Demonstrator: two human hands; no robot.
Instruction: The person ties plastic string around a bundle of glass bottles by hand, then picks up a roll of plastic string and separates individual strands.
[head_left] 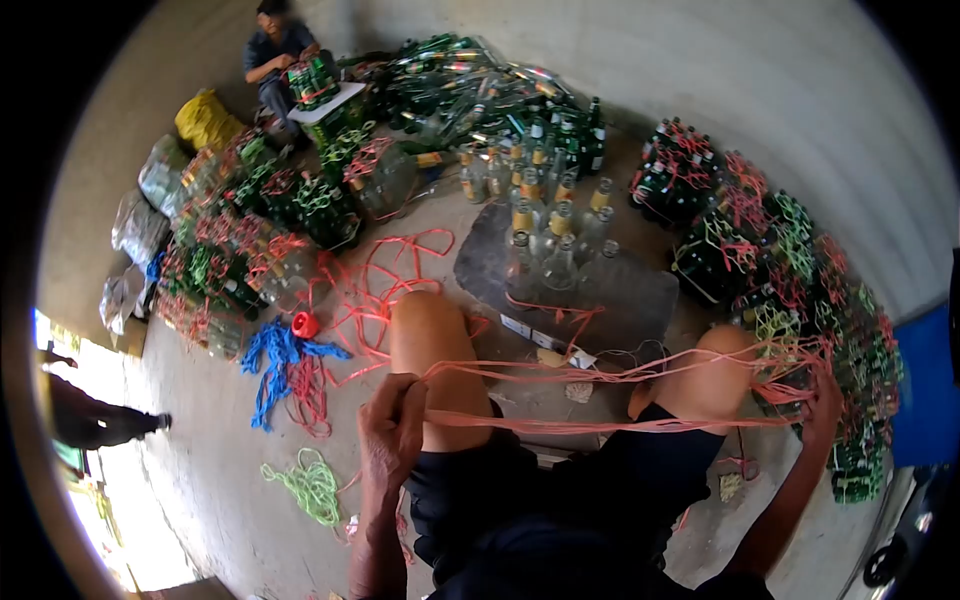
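Several strands of pink plastic string (600, 425) stretch across above my knees, between my two hands. At the left end, my left hand (392, 425) is closed on the strands, above my left thigh. Over on the right, my right hand (822, 400) is closed around the other end, where the strands bunch and spread in loops. Beyond my knees, clear glass bottles (560, 262) stand grouped on a dark flat sheet (635, 300), with a loose pink string lying at its near edge.
Tied bundles of green bottles stand left (325, 215) and right (675, 170). A bottle heap (450, 85) lies at the back. Another person (275, 50) sits back left. Pink string (375, 290), blue strips (268, 365) and green string (312, 487) lie on the floor.
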